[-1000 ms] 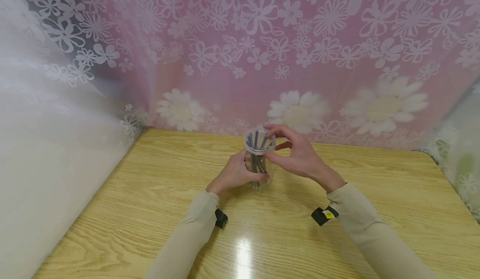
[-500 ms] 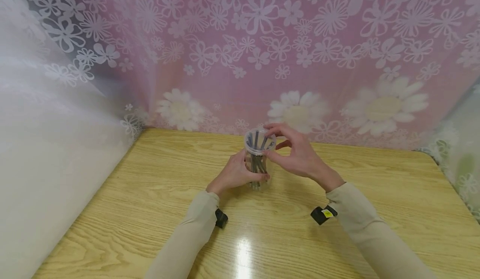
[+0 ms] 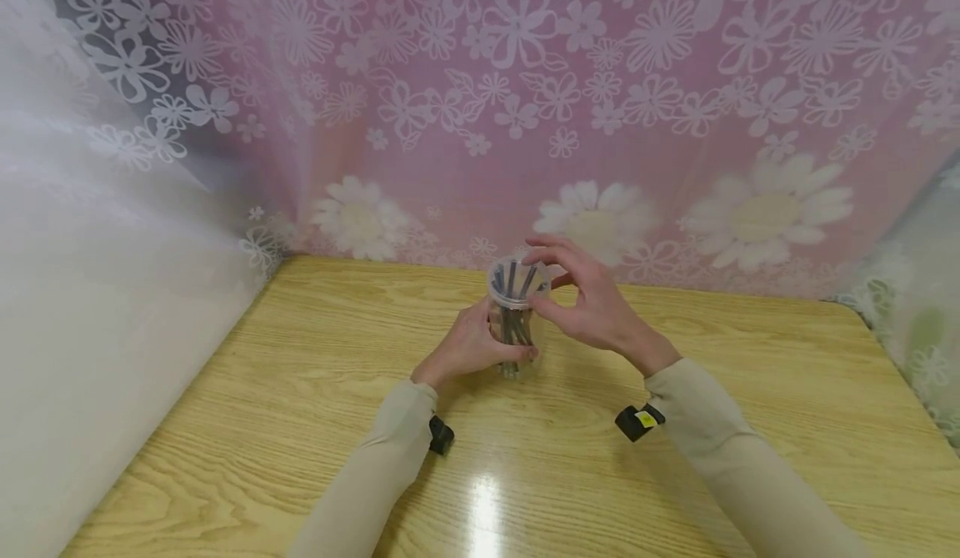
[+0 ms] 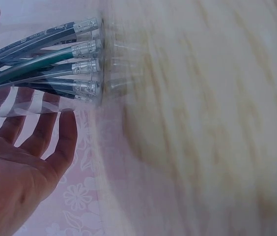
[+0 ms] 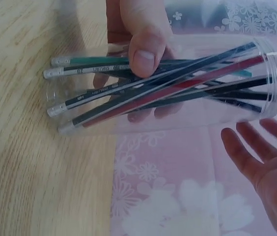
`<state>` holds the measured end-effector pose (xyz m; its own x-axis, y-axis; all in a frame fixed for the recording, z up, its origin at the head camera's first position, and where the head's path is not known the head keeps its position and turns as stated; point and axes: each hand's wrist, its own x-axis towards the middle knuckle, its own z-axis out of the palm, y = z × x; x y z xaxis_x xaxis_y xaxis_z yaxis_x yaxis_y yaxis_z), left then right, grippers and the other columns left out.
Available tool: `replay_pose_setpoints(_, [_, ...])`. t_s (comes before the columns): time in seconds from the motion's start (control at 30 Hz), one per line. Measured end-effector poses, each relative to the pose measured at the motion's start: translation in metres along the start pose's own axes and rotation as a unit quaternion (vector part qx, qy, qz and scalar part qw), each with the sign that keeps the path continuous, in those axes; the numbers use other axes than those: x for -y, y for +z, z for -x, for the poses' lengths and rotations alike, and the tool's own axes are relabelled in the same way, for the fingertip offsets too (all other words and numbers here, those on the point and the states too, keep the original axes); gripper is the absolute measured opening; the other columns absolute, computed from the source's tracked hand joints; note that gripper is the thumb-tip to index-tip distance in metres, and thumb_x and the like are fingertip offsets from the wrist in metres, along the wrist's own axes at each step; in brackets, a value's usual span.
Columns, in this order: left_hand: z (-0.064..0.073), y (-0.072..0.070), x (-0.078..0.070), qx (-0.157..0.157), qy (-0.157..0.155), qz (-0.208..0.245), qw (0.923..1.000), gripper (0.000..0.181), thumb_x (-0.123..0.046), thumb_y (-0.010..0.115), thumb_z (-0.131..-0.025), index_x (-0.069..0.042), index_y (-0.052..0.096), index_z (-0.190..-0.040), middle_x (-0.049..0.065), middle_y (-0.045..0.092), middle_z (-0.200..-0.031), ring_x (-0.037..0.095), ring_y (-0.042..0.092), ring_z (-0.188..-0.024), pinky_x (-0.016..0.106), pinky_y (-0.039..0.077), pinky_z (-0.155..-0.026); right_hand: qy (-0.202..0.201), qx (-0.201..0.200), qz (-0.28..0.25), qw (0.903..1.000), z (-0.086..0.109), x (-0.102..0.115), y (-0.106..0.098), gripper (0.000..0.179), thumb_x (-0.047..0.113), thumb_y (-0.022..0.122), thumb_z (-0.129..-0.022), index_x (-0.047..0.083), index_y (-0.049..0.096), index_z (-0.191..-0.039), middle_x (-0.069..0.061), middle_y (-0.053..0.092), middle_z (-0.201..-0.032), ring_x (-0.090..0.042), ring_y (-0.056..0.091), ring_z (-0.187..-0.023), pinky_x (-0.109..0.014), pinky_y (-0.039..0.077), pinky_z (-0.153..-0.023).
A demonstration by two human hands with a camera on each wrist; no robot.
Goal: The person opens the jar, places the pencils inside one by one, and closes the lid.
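Observation:
In the head view a clear plastic jar (image 3: 512,324) stands upright, holding several pencils (image 3: 517,279). My left hand (image 3: 468,343) grips its lower side, thumb across the front and fingers behind. The right wrist view shows dark, green and red pencils (image 5: 178,88), their eraser ends toward the jar's base. Around the jar's rim (image 5: 274,76) spread the fingers of my right hand (image 5: 276,162), with small gaps visible there. Whether a clear lid covers the mouth, I cannot tell. In the left wrist view, eraser ends (image 4: 87,66) show through the plastic above my left palm.
A wood-grain table (image 3: 300,424) carries the jar near its back edge. Behind it hangs a pink flowered curtain (image 3: 450,166), and a pale sheet (image 3: 135,291) runs along the left. Small black cameras (image 3: 637,422) are strapped at both wrists.
My right hand's upper fingers have lifted slightly off the rim and its wrist has shifted a little left. The left hand and the jar stay almost where they were.

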<state>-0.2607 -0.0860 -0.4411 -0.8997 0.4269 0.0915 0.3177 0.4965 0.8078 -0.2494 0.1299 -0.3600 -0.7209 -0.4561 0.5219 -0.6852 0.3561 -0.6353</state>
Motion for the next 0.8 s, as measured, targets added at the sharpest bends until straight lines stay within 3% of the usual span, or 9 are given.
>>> replay_pose_setpoints(0.1, [-0.0005,0.0,-0.0007,0.004,0.004,0.004,1.0,0.087,-0.047,0.085,-0.08,-0.033,0.04,-0.153,0.0,0.064,-0.135,0.021,0.066,-0.116,0.044,0.056,-0.092,-0.003,0.006,-0.01,0.9999,0.0007,-0.0032,-0.0011,0.032,0.008,0.074,-0.091,0.009,0.067,-0.122,-0.008,0.054,-0.151,-0.029,0.057,-0.133,-0.045,0.058,-0.09])
replay_pose_setpoints(0.33, [0.0007,-0.0023,-0.0011,0.009,-0.009,0.001,0.9999,0.084,-0.048,0.085,-0.081,-0.032,0.042,-0.151,0.0,0.064,-0.134,0.021,0.066,-0.117,0.044,0.056,-0.093,0.005,-0.022,-0.014,0.9997,-0.0003,-0.0069,0.0059,0.029,0.013,0.083,-0.085,0.009,0.066,-0.109,-0.007,0.058,-0.133,-0.02,0.062,-0.112,-0.035,0.058,-0.082])
replay_pose_setpoints(0.6, [0.0012,-0.0031,-0.0004,0.011,-0.02,-0.008,0.9997,0.078,-0.05,0.085,-0.08,-0.026,0.048,-0.144,0.003,0.067,-0.127,0.021,0.066,-0.114,0.044,0.056,-0.093,0.002,-0.026,0.002,0.9997,-0.0003,-0.0006,0.0065,0.032,0.015,0.084,-0.085,0.01,0.064,-0.109,-0.005,0.058,-0.12,-0.022,0.061,-0.102,-0.04,0.06,-0.078])
replay_pose_setpoints(0.8, [0.0007,-0.0014,-0.0006,0.007,-0.01,-0.007,0.9999,0.085,-0.049,0.086,-0.08,-0.031,0.042,-0.151,0.001,0.065,-0.133,0.021,0.066,-0.117,0.046,0.055,-0.095,0.015,0.003,-0.017,0.9997,0.0011,-0.0015,0.0032,0.036,0.011,0.079,-0.088,0.007,0.061,-0.119,-0.009,0.054,-0.146,-0.024,0.061,-0.121,-0.042,0.058,-0.086])
